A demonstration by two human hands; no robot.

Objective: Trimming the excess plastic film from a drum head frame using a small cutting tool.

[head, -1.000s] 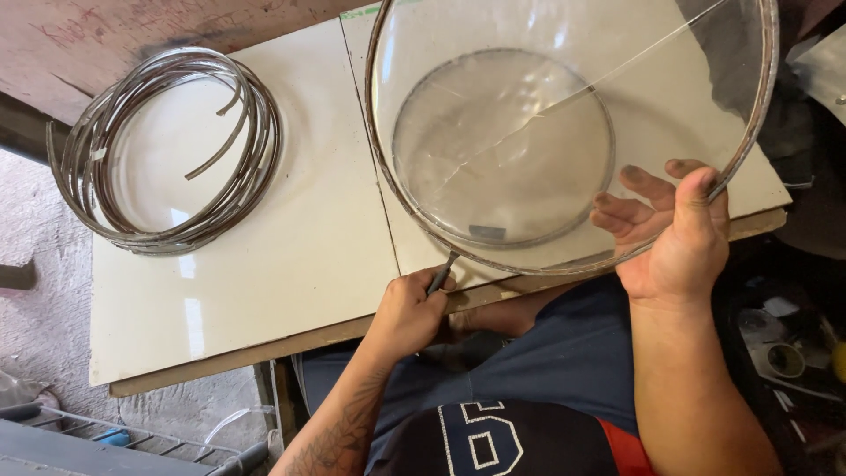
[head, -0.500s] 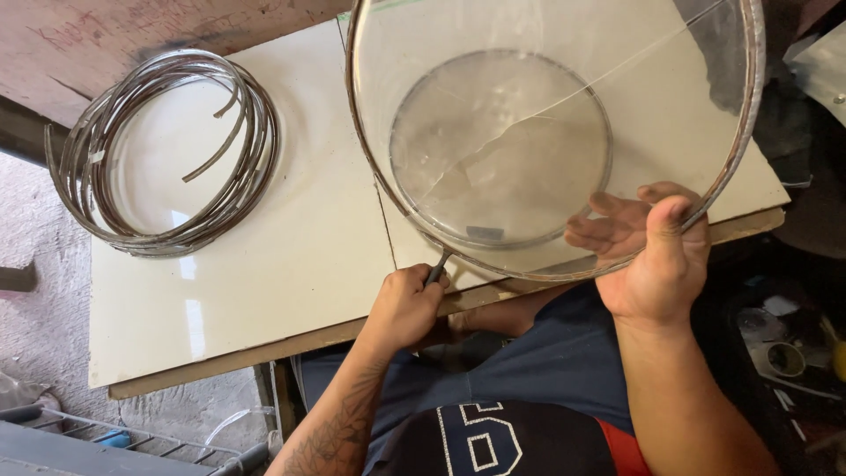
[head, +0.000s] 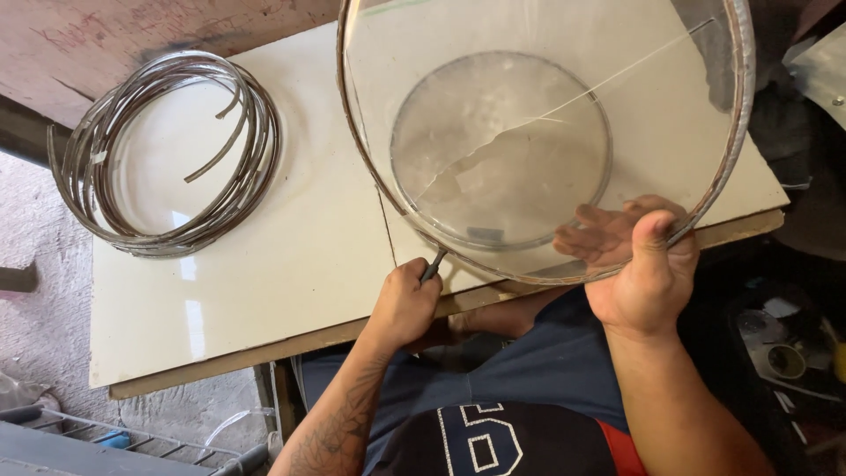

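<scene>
Cream-white tabletop (head: 264,291) carries the work. Over its near right corner the big clear plastic bowl (head: 529,97) with a metal rim has turned a little since a second ago, its cracked bottom now facing the camera more squarely. Coiled metal strips (head: 167,159) lie unmoved by the far left corner. Right hand (head: 648,264) clasps the rim; left hand (head: 407,304), closed on a thin dark tool (head: 432,263), meets the near rim.

A coil of metal hoops (head: 163,154) blocked the table's (head: 291,264) far left corner. The clear round bowl (head: 538,132) covered the right half, overhanging the near edge, with the right hand (head: 639,264) at its rim and the left hand (head: 405,304) below it. Between coil and bowl, a bare strip ran to the near left corner.
</scene>
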